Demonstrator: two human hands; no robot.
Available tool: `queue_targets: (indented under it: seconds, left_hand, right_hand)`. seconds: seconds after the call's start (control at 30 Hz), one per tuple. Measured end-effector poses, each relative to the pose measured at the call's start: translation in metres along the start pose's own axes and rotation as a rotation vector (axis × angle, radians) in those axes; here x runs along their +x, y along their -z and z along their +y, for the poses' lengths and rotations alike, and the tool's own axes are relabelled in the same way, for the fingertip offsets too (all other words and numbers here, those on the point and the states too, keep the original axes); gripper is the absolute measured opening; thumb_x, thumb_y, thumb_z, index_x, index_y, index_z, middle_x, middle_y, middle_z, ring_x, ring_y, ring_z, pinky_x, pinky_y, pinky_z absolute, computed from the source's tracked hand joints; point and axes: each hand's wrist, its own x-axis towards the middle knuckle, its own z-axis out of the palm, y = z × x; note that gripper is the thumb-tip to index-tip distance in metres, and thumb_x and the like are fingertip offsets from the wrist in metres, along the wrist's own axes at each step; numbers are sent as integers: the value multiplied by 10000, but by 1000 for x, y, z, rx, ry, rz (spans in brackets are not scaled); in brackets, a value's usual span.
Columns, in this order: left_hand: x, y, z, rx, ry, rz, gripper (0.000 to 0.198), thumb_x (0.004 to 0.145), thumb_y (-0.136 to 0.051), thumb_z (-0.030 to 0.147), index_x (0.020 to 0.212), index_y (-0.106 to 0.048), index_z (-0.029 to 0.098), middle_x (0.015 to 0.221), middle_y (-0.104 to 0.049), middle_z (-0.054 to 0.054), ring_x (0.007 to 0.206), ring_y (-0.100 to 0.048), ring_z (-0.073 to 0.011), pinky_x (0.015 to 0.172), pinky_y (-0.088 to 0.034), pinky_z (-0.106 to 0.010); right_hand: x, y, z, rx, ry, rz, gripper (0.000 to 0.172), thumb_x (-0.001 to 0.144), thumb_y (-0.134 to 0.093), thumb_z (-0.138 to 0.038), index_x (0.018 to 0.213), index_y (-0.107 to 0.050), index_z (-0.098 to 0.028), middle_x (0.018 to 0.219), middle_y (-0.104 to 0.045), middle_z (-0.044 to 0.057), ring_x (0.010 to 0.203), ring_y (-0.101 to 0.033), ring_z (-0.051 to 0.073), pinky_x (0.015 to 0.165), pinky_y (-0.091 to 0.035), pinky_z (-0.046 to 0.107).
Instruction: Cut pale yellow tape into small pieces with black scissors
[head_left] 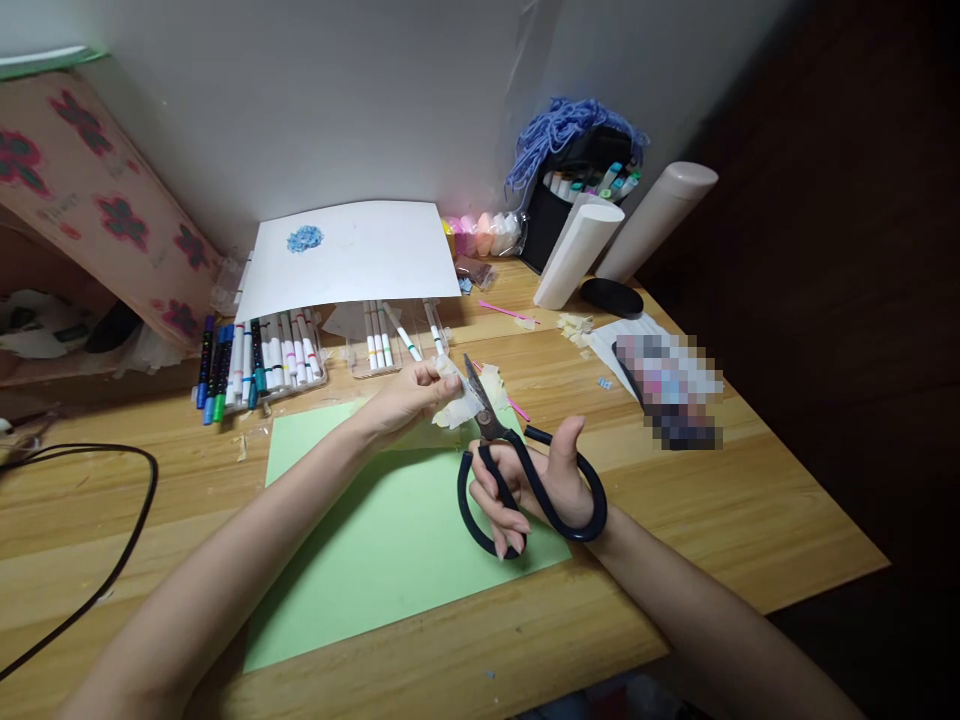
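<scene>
Over the far edge of a green sheet of paper (390, 540), my left hand (409, 400) pinches a small pale piece of paper (459, 407) between thumb and fingers. My right hand (529, 490) grips a pair of scissors (517, 440) with black-coated handles, its fingers through the loops and the thumb raised. The dark blades point up and away, right beside the pale piece. Whether they are cutting into it, I cannot tell. Pale yellowish scraps (493, 385) and a thin pink stick (517, 408) lie just behind the scissors.
Markers (281, 350) in clear cases lie at the back left, partly under a white sheet (375, 260) with a blue crumpled patch. A black pen holder (544, 225), white cylinder (577, 255) and pixelated phone-like object (667, 390) stand or lie right. A black cable (150, 490) curves at left.
</scene>
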Motion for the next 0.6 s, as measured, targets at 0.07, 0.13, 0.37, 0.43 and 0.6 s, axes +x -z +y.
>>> queue_targets:
  seconds: [0.07, 0.13, 0.37, 0.43, 0.6]
  left_hand:
    - [0, -1, 0, -12, 10, -3, 356, 563, -806, 410, 662, -617, 126, 578, -555, 19, 520, -481, -67, 504, -369, -170]
    - [-1, -1, 0, -16, 12, -4, 368, 544, -813, 415, 646, -614, 123, 572, -556, 18, 530, -499, -71, 513, -379, -172]
    - [0, -2, -4, -42, -2, 11, 438, 489, -814, 473, 649, -612, 119, 594, -576, 15, 508, -494, -56, 476, -366, -162]
    - [0, -4, -7, -55, -6, -21, 430, 487, -816, 472, 640, -616, 123, 576, -577, 15, 515, -514, -64, 492, -390, -164]
    - [-1, -6, -12, -39, 18, -93, 396, 516, -813, 454, 628, -639, 115, 579, -613, -11, 551, -566, -94, 551, -445, -188]
  right_hand:
    - [1, 0, 2, 14, 7, 6, 861, 462, -61, -926, 680, -432, -181, 359, -430, -76, 248, -401, 90, 311, -439, 256]
    - [1, 1, 5, 23, 14, 17, 833, 466, -119, -931, 672, -425, -184, 342, -418, -87, 222, -370, 80, 269, -405, 227]
    - [1, -2, 9, 52, 56, -21, 760, 501, -245, -909, 687, -409, -190, 337, -402, -113, 194, -312, 56, 249, -375, 187]
    - [1, -3, 7, 18, 54, -27, 804, 478, -182, -918, 709, -422, -186, 370, -430, -95, 236, -376, 70, 296, -426, 214]
    - [2, -2, 6, -5, 41, -46, 883, 448, -4, -909, 719, -425, -182, 406, -442, -73, 293, -441, 92, 372, -480, 268]
